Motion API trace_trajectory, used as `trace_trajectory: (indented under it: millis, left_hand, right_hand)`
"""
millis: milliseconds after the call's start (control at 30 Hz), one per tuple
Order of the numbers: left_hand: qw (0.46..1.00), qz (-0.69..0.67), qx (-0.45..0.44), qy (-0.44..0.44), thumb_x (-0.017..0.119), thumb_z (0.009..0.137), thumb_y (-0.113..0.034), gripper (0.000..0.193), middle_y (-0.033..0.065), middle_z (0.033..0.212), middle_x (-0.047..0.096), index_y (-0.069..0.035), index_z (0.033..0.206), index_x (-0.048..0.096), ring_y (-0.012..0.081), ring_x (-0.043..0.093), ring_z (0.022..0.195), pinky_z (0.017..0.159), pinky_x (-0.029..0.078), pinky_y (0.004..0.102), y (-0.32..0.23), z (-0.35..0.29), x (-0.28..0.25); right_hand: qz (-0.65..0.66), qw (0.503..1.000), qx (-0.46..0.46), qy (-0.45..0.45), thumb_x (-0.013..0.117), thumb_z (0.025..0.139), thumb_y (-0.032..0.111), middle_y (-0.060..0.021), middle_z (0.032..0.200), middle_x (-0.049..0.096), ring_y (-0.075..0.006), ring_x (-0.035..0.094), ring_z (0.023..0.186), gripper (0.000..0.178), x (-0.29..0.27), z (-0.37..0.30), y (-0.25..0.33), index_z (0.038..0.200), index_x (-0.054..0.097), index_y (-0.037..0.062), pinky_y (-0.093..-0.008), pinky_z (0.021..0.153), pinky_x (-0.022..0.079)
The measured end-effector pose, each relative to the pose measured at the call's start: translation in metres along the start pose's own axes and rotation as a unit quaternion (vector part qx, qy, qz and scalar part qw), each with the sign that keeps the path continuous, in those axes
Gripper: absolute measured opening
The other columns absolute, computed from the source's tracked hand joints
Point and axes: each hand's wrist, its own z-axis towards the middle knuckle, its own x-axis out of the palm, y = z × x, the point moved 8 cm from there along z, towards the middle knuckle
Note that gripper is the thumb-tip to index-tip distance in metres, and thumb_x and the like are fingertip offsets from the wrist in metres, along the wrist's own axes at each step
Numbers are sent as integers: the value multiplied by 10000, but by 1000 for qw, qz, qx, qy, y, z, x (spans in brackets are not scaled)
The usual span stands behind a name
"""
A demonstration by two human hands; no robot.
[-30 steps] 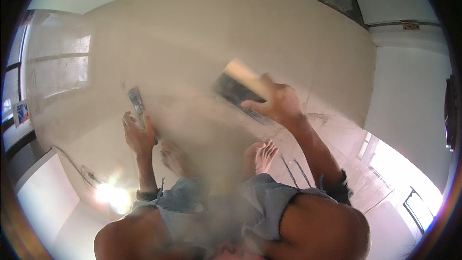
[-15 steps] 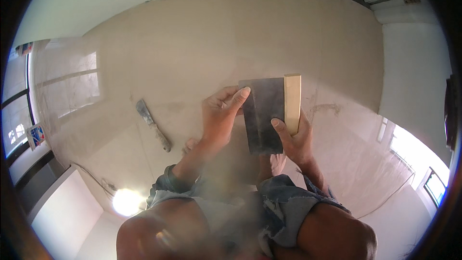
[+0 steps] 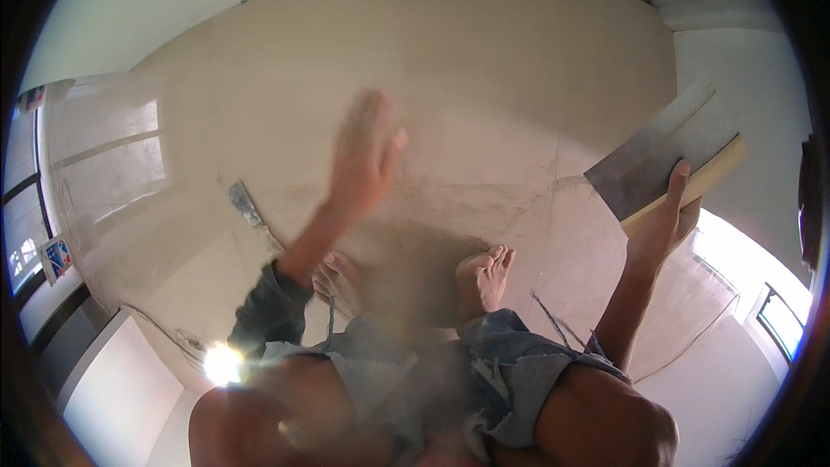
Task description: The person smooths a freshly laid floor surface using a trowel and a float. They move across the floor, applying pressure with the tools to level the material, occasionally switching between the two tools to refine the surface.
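Scraper [image 3: 245,204] is lying on the floor [image 3: 484,138] off to your left, handle partly hidden behind your forearm [image 3: 301,246], so a careless shift of your left foot [image 3: 340,278] could probably kick it. Your left hand [image 3: 363,156] is blurry but looks empty, thumb sticking out from the fingers. Over right, your right hand [image 3: 659,220] has the wide blade [image 3: 659,151] pinched along its wooden strip [image 3: 713,164]. You've only got that one edge, so I'd guess it could twist loose if the far corner catches something.

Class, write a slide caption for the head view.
Right hand holds a wide wood-handled blade; the blurred left hand appears empty.
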Motion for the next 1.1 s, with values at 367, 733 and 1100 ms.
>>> trace_trajectory:
  millis: [367, 733, 1100]
  left_hand:
    - [923, -69, 244, 290, 583, 1052, -409, 752, 116, 1762, 259, -140, 1692, 294, 305, 209, 1632, 1331, 162, 507, -93, 52, 120]
    - [887, -39, 359, 289, 531, 1085, -390, 712, 91, 1752, 297, -148, 1701, 267, 313, 292, 1601, 1327, 164, 528, -96, 29, 114]
    - [914, -68, 307, 256, 557, 1062, -356, 753, 131, 1756, 271, -64, 1689, 259, 286, 258, 1615, 1341, 151, 481, -154, 40, 174]
  right_hand:
    - [-43, 999, 4, 4, 715, 1043, 380, -95, 1089, 678, -176, 668, 966, 473, -24, -26, -29, 1251, 625, -35, -324, 827, 556]
    - [-48, 996, 39, -71, 715, 1034, 405, -146, 1123, 683, -208, 693, 979, 542, -66, -10, -43, 1299, 607, -55, -348, 818, 580]
    - [-30, 993, 76, -81, 709, 1037, 401, -130, 1110, 681, -200, 683, 1015, 542, -61, -7, -51, 1315, 607, -54, -359, 856, 572]
